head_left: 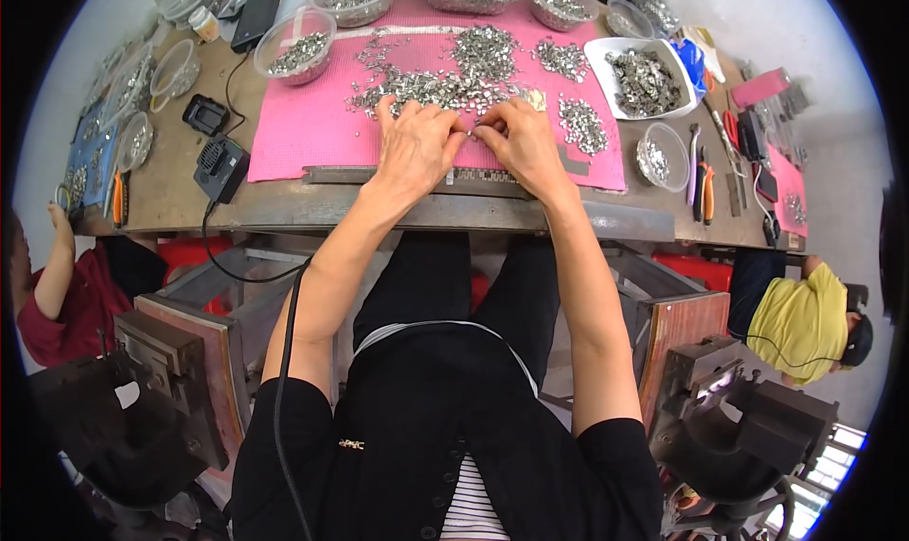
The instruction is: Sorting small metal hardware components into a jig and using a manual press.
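Both hands pinching small metal parts at the near edge of the pile; most of the work looks still ahead.

Your left hand [417,143] and right hand [523,143] meet fingertip to fingertip on the pink mat [312,129], each grip narrowed to a pinch on a tiny metal part [472,131]; whether the two pieces are joined is too small to tell. Just beyond your fingers lies the loose pile [454,72] of the same silvery parts, spread wide across the mat, and I judge that much remains to handle. A metal strip [379,175] lies along the mat's near edge, under your wrists. Farther out on the surface [170,191], clear bowls [295,44] and a white tray [642,77] already hold parts, so some share seems sorted. Pliers [705,177] rest to your right, untouched.
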`<state>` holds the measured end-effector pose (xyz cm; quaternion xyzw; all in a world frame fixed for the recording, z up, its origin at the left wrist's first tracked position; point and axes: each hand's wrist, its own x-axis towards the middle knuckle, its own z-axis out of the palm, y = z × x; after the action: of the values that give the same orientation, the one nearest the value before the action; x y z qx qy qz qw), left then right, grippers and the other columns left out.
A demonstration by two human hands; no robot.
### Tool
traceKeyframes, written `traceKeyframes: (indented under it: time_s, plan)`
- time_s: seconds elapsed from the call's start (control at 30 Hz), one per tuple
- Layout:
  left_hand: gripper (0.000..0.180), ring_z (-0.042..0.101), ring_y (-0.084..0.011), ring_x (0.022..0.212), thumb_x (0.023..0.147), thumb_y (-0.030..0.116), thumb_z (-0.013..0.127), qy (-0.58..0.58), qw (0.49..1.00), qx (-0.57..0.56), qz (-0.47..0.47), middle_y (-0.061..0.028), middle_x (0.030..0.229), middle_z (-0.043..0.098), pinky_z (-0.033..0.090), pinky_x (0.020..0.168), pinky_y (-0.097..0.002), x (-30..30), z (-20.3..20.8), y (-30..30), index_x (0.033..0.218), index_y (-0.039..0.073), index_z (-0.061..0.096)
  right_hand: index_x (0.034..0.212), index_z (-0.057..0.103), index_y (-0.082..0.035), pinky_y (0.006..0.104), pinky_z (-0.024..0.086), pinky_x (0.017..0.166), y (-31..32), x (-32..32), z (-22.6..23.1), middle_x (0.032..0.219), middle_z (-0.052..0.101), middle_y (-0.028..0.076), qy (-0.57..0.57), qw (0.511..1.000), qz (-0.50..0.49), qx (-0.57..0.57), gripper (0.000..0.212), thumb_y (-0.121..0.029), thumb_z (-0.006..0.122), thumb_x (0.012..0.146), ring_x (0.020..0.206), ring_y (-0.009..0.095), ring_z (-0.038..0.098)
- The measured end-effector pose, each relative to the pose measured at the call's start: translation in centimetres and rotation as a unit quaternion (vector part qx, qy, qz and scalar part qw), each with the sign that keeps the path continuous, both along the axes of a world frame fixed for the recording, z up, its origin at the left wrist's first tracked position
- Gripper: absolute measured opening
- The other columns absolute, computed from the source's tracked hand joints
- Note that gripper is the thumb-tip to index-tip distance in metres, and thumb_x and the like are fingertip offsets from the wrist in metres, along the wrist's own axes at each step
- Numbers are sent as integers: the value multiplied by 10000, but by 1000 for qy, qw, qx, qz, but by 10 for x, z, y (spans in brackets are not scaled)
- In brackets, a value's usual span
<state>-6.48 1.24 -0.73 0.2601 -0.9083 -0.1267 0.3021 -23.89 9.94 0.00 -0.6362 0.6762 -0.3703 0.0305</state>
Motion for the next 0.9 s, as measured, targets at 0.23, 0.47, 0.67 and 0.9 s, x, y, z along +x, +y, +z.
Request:
traceKeyframes:
  time_s: [0.23, 0.47, 0.67, 0.9]
  plan:
    - [83, 606, -214, 884, 899, 200, 732, 30, 999, 0, -13, -9, 844, 663, 305, 1057, -560, 2, 6, 8, 939, 128, 721, 890, 690, -20, 432, 458, 713, 10, -3, 0, 824, 643, 114, 38, 999, -9, -18, 83, -98, 717, 880, 800, 319, 633]
    - [104, 610, -240, 893, 870, 135, 744, 97, 989, 27, -104, -30, 890, 643, 353, 1022, -485, 16, 4, 35, 938, 96, 676, 925, 672, -23, 404, 437, 783, 69, 7, 8, 868, 645, 100, -35, 998, -42, 5, 51, -39, 699, 884, 828, 300, 615]
    - [126, 602, -247, 893, 864, 130, 745, 92, 988, 22, -121, -40, 903, 635, 388, 977, -455, 11, 3, 38, 953, 83, 670, 931, 658, -25, 402, 444, 797, 77, 12, -2, 930, 645, 94, 15, 997, -33, -63, 75, -11, 695, 867, 875, 298, 604]
    - [124, 589, -248, 903, 864, 118, 736, 82, 991, 1, -107, -44, 911, 620, 391, 964, -444, 8, 1, 45, 963, 90, 667, 933, 658, -30, 402, 443, 795, 80, 15, -6, 942, 643, 92, 25, 997, -34, -64, 82, -3, 691, 863, 882, 300, 596]
